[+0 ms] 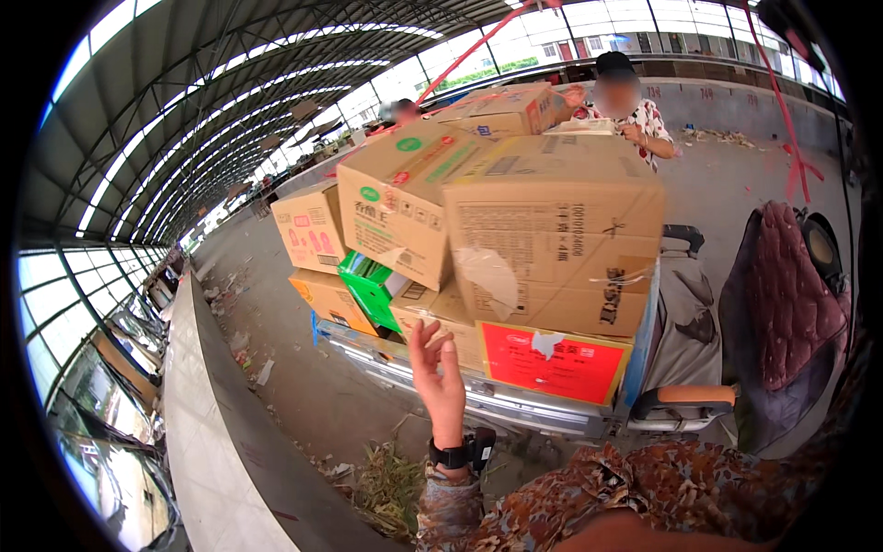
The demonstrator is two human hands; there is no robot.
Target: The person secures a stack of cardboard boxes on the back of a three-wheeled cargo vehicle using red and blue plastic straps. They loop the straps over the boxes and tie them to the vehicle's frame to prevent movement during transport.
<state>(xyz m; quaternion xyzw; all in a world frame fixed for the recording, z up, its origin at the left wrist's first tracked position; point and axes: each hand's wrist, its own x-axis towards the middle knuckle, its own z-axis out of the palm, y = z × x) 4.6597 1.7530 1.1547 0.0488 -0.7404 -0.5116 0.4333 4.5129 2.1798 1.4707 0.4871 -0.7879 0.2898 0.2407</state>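
My left hand (438,377) is raised in front of a stack of cardboard boxes, its fingers apart and nothing held. A black band with a small dark device circles its wrist. Behind the fingers is a low brown carton (446,317); I cannot tell whether they touch it. Beside that carton are a red box with a yellow edge (556,363) and a green box (372,290). Higher up rest a large brown carton (552,239), its surface torn, and a tilted carton with green marks (395,216). My right hand is out of sight.
The stack sits on a metal cart bed (543,414). To its right are an orange-topped armrest (685,395) and a quilted maroon cover (791,294). A person in a dark cap (644,129) stands behind the boxes. A low concrete wall (207,442) runs along the left.
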